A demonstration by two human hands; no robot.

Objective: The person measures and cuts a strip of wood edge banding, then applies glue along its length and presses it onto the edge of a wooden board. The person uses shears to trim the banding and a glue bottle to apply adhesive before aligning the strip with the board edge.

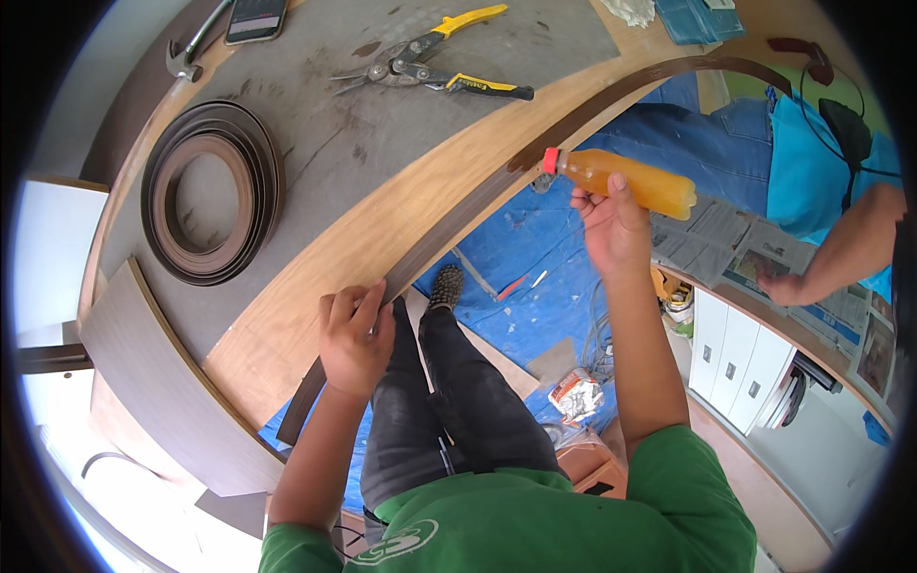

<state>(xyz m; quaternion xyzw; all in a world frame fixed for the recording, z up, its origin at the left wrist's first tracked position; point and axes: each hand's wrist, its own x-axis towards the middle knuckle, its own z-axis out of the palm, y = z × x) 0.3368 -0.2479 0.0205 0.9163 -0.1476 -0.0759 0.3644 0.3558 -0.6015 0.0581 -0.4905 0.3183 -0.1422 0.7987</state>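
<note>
In my right hand [616, 229] is a clear plastic bottle [635, 186] of amber liquid. It lies nearly level, its red cap pointing left, just beyond the table's edge. My left hand [358, 339] is closed on a long brown edging strip [444, 229] at the curved rim of the wooden tabletop [363, 215]. The strip runs from that hand up along the rim toward the bottle cap. Past there a darker, glossier brown band [621, 95] follows the curve to the right. A short strip end [304, 406] hangs below my left wrist.
On the tabletop are a coil of brown edging [172, 205], yellow-handled snips [401, 67], a hammer [181, 62] and a phone [256, 21]. A curved panel [172, 372] lies left. Blue sheeting [521, 239] covers the floor. Another person's arm [850, 248] reaches over newspaper at right.
</note>
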